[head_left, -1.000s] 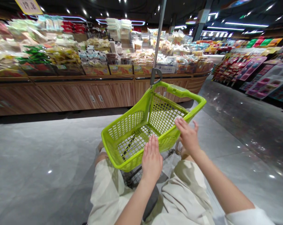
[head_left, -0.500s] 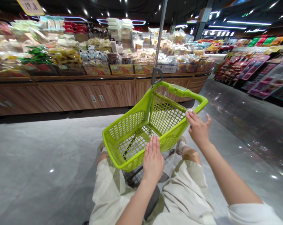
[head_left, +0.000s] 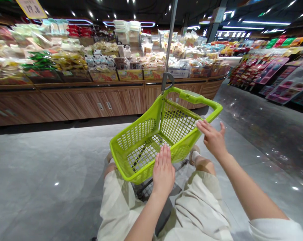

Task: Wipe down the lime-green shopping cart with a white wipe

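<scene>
A small green shopping cart point(head_left: 131, 134) with a lattice basket stands between my knees, its inside bare. My left hand point(head_left: 163, 170) rests on the near rim, its fingers straight and side by side over the edge; its thumb is hidden. Farther right, my right hand point(head_left: 214, 137) presses a small white wipe point(head_left: 198, 123) onto the same rim, close to where the handle begins. The fingers largely cover the wipe, and the thumb sticks up apart from them. A grey pole point(head_left: 169, 43) rises from the cart's far corner.
Beyond the cart runs a wooden display counter point(head_left: 96, 102) heaped with packaged snacks. Racks of hanging goods point(head_left: 254, 73) stand at the right. Grey glossy floor point(head_left: 41, 174) surrounds the cart. A yellow-edged price sign point(head_left: 32, 8) hangs at upper left.
My right hand has slid slightly left along the rim with the white wipe. My left hand and the cart have stayed in place.
</scene>
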`<move>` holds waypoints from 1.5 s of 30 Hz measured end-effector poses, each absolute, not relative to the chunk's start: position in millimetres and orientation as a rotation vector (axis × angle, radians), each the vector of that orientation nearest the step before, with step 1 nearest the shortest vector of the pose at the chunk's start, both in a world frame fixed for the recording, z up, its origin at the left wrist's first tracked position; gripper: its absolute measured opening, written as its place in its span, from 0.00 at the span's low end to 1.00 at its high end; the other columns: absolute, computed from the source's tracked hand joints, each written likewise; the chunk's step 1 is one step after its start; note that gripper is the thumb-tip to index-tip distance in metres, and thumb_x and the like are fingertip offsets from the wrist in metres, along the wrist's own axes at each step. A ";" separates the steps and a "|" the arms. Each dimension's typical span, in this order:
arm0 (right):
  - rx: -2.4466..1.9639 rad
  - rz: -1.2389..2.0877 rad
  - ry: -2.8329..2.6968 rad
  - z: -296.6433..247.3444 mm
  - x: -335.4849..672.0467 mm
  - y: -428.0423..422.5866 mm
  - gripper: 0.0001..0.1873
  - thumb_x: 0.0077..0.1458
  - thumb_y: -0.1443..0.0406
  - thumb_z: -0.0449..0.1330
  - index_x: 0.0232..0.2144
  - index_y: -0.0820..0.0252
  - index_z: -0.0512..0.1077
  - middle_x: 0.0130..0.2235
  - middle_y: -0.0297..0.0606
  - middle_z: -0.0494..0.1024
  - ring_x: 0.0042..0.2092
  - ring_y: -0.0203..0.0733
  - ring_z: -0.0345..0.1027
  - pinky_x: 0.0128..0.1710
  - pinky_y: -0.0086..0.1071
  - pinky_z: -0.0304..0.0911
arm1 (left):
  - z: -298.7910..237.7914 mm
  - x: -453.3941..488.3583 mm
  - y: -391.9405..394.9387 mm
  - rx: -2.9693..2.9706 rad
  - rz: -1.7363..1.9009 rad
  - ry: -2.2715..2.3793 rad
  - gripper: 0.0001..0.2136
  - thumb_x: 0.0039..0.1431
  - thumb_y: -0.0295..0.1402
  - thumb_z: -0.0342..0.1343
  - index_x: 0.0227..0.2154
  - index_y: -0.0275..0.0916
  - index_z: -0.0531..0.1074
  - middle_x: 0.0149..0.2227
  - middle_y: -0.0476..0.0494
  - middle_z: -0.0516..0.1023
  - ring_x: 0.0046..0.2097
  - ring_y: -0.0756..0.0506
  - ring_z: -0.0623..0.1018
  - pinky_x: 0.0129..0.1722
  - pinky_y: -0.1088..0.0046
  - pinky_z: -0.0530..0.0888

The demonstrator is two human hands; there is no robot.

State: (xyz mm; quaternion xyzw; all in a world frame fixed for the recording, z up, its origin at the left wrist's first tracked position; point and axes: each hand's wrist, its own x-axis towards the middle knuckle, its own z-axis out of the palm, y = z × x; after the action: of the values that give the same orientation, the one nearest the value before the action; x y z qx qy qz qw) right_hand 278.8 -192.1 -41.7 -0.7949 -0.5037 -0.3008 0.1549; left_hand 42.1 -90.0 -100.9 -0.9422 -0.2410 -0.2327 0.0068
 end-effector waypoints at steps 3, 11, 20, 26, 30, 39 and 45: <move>-2.306 -0.887 -1.277 -41.6 280.0 -186.6 0.36 0.48 0.77 0.49 0.60 0.54 0.62 0.61 0.44 0.69 0.63 0.49 0.60 0.64 0.58 0.29 | -100.6 44.9 -92.2 -2.952 -0.737 -0.763 0.34 0.61 0.30 0.47 0.68 0.28 0.43 0.70 0.35 0.47 0.70 0.41 0.49 0.68 0.60 0.55; -2.087 -0.614 -1.774 -81.2 168.6 -161.8 0.40 0.46 0.79 0.46 0.62 0.57 0.59 0.63 0.40 0.66 0.64 0.39 0.57 0.67 0.45 0.32 | -102.0 43.0 -91.5 -2.938 -0.720 -0.767 0.36 0.60 0.29 0.48 0.68 0.27 0.41 0.70 0.35 0.48 0.70 0.41 0.50 0.68 0.60 0.55; -2.335 -0.920 -1.284 -37.7 284.1 -190.0 0.34 0.48 0.78 0.49 0.58 0.56 0.64 0.61 0.43 0.69 0.62 0.49 0.62 0.64 0.57 0.28 | -101.3 41.9 -94.2 -2.948 -0.746 -0.764 0.34 0.60 0.29 0.47 0.68 0.29 0.42 0.70 0.35 0.49 0.70 0.41 0.52 0.67 0.60 0.57; -2.178 -0.730 -1.586 -80.1 169.5 -162.3 0.36 0.48 0.79 0.47 0.60 0.58 0.62 0.62 0.41 0.67 0.63 0.41 0.59 0.66 0.46 0.33 | -102.7 43.9 -96.9 -2.938 -0.740 -0.776 0.34 0.60 0.29 0.48 0.67 0.28 0.43 0.70 0.35 0.48 0.70 0.41 0.49 0.68 0.60 0.55; -2.120 -0.731 -1.751 -72.6 186.0 -173.9 0.37 0.49 0.80 0.46 0.60 0.55 0.62 0.61 0.39 0.69 0.62 0.39 0.61 0.66 0.45 0.31 | -103.6 41.1 -95.9 -2.926 -0.730 -0.768 0.35 0.59 0.28 0.48 0.68 0.29 0.43 0.70 0.36 0.49 0.70 0.42 0.50 0.67 0.61 0.56; -2.344 -0.864 -1.312 -50.8 245.7 -179.2 0.38 0.45 0.79 0.51 0.60 0.58 0.63 0.61 0.46 0.68 0.62 0.48 0.61 0.65 0.54 0.34 | -103.1 44.7 -103.7 -2.945 -0.774 -0.767 0.36 0.60 0.27 0.47 0.68 0.28 0.38 0.70 0.35 0.48 0.70 0.42 0.50 0.67 0.60 0.57; -2.126 -0.668 -1.724 -82.0 162.3 -167.3 0.37 0.48 0.79 0.47 0.61 0.57 0.62 0.62 0.41 0.67 0.64 0.41 0.58 0.66 0.44 0.39 | -102.3 43.2 -103.2 -2.928 -0.725 -0.784 0.36 0.59 0.28 0.48 0.68 0.29 0.39 0.70 0.35 0.49 0.70 0.42 0.50 0.67 0.60 0.56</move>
State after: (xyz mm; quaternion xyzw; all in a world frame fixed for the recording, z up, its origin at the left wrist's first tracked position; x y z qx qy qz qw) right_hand 162.3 -167.3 -82.0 -0.7448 -0.6037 -0.2341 0.1612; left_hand 43.2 -103.2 -102.3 -0.9394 -0.2516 -0.2327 0.0122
